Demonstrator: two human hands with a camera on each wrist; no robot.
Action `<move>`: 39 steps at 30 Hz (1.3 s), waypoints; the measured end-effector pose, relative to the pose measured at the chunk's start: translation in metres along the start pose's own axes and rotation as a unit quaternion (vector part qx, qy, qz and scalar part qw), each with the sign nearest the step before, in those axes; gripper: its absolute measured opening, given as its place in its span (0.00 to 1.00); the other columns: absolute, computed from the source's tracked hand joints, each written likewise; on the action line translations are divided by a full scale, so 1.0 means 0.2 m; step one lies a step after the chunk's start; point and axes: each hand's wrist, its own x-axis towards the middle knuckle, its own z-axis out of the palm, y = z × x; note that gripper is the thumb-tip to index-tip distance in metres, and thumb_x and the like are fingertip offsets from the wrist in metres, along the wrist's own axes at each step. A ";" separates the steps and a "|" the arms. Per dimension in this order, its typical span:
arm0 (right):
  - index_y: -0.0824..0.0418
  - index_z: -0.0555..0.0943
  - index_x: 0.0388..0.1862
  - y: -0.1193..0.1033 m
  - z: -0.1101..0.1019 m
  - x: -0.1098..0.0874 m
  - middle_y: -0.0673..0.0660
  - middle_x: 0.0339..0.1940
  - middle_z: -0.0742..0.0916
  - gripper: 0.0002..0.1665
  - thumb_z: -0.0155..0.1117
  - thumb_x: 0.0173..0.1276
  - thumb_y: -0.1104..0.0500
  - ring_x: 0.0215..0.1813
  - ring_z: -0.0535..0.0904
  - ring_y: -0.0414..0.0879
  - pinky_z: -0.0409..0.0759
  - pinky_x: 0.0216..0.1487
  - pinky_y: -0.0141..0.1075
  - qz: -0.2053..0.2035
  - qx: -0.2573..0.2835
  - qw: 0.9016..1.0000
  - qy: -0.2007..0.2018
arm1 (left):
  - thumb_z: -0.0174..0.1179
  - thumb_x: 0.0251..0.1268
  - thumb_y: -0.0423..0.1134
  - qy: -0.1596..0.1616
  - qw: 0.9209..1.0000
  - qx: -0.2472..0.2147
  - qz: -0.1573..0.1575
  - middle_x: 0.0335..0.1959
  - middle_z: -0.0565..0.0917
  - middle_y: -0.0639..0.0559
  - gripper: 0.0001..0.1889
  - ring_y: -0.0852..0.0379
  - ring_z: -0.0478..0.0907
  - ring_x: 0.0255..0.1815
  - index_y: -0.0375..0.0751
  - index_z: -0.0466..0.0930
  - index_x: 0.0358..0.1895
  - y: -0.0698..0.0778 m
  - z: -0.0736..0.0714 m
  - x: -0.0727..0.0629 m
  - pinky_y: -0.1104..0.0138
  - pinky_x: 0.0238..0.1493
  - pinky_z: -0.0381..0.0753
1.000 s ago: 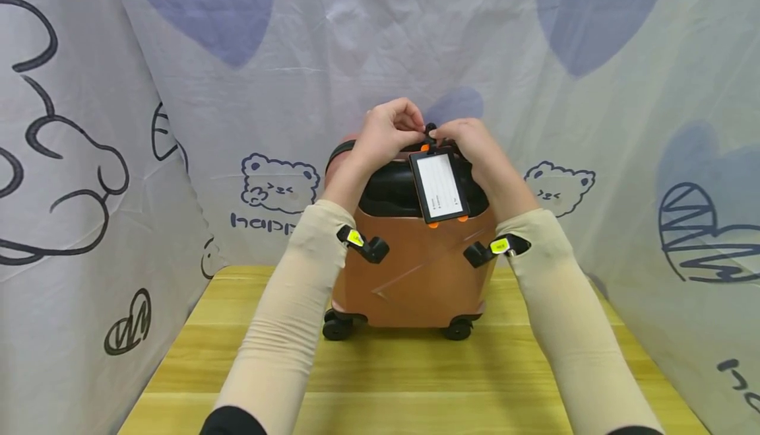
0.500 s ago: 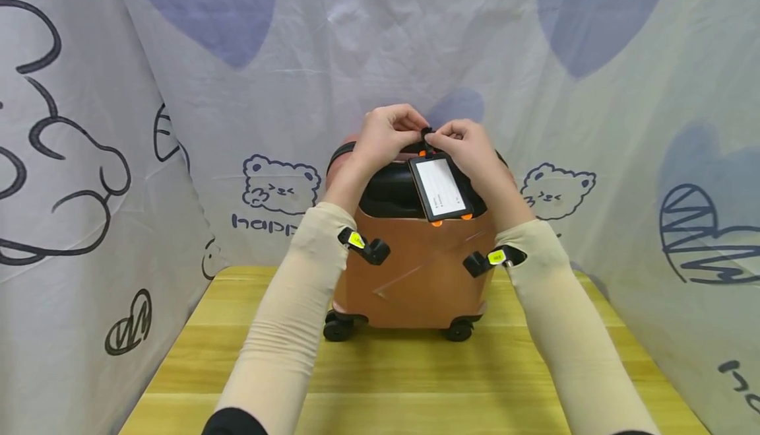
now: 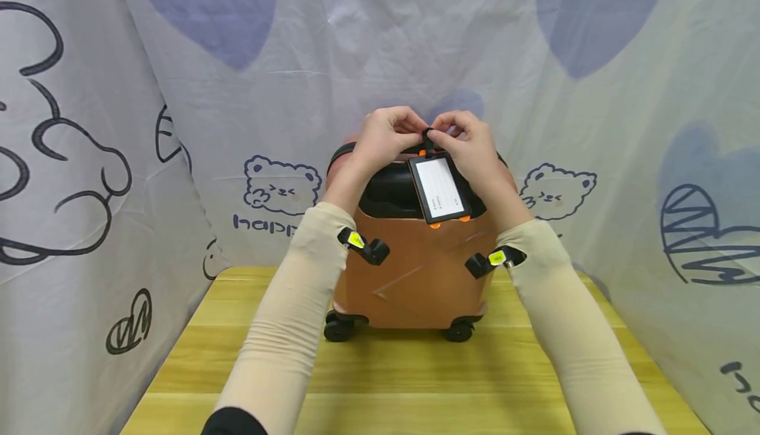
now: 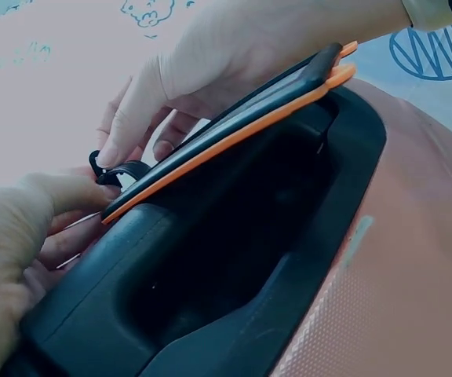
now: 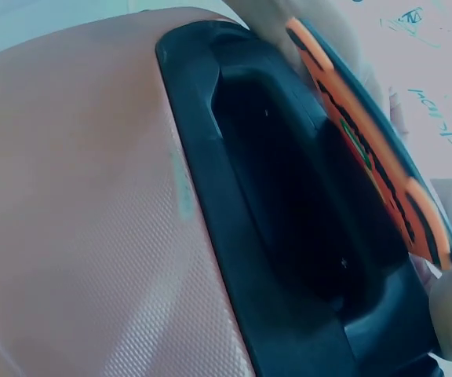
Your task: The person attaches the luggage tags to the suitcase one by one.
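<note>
A black luggage tag [image 3: 438,187] with orange edges and a white card hangs tilted over the top of an orange-brown suitcase [image 3: 410,276]. My left hand [image 3: 386,134] pinches the tag's short black strap [image 3: 428,139] from the left, thumb and fingertips together. From the other side, my right hand [image 3: 472,148] pinches the same strap. The left wrist view shows the strap [image 4: 124,173] bent into a curve between both hands, above the suitcase's black handle [image 4: 104,259]. The tag's orange back [image 5: 375,157] faces the right wrist camera. Fingertips partly hide the strap's end.
The suitcase stands on its black wheels [image 3: 340,328] on a yellow wood-grain table [image 3: 392,382]. A recess [image 5: 289,188] lies beside its handle. White printed cloth [image 3: 368,39] hangs behind and along both sides.
My right hand has shifted slightly left, and its fingers are now bent closer to the left fingertips. The strap sits a little lower; the left hand has hardly moved.
</note>
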 end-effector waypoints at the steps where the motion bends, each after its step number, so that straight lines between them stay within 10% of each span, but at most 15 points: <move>1: 0.67 0.83 0.40 0.00 0.00 0.00 0.44 0.34 0.77 0.11 0.68 0.66 0.59 0.35 0.69 0.39 0.69 0.37 0.28 -0.001 -0.007 1.000 -0.006 | 0.60 0.67 0.35 -0.006 1.000 0.006 -0.001 0.42 0.87 0.48 0.06 0.56 0.84 0.43 0.43 0.85 0.42 0.00 0.00 0.00 0.68 0.48 0.83; 28: 0.51 0.79 0.35 0.00 0.00 0.00 0.47 0.35 0.74 0.03 0.64 0.69 0.56 0.36 0.69 0.43 0.75 0.26 0.29 0.051 0.072 0.996 -0.020 | 0.63 0.64 0.52 -0.031 0.983 0.182 -0.009 0.38 0.77 0.50 0.14 0.55 0.73 0.39 0.44 0.81 0.37 0.03 -0.01 -0.06 0.64 0.42 0.75; 39: 0.65 0.81 0.41 0.03 -0.05 0.03 0.45 0.37 0.84 0.08 0.63 0.70 0.60 0.40 0.78 0.39 0.76 0.41 0.28 -0.052 0.027 0.996 -0.064 | 0.58 0.70 0.49 -0.057 0.983 0.163 -0.058 0.43 0.81 0.51 0.13 0.56 0.75 0.42 0.45 0.85 0.42 0.06 -0.01 -0.06 0.65 0.44 0.74</move>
